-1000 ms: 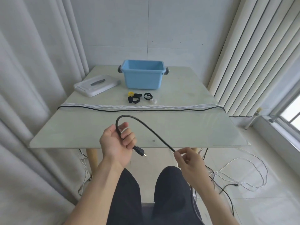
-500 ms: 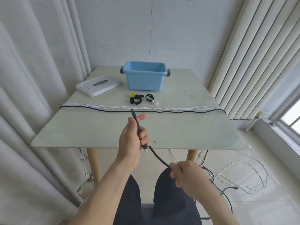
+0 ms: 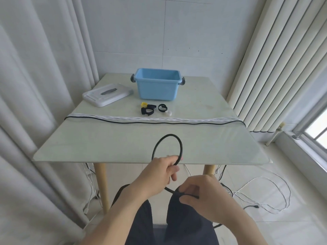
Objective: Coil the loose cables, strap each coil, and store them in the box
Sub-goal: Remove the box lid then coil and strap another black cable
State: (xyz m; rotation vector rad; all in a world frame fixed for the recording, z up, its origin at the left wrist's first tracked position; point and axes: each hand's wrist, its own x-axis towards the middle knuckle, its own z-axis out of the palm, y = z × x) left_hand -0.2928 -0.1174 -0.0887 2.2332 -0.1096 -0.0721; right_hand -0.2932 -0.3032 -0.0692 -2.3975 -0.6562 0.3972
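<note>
My left hand grips a black cable at the table's near edge, and one round loop stands up above the fingers. Lower down, over my lap, my right hand pinches the same cable where it trails off toward the floor. An open blue box stands at the back of the table. Black straps and a yellow one lie in front of it. A white cable and a second black cable stretch side by side across the table.
A white lid lies left of the box, and a small white cap sits by the straps. White and black cable ends trail over the floor at the right. Curtains hang at the left, a radiator at the right.
The cable in my left hand now forms a full round loop. My right hand has come up and closer to the left hand, sliding along the cable.
</note>
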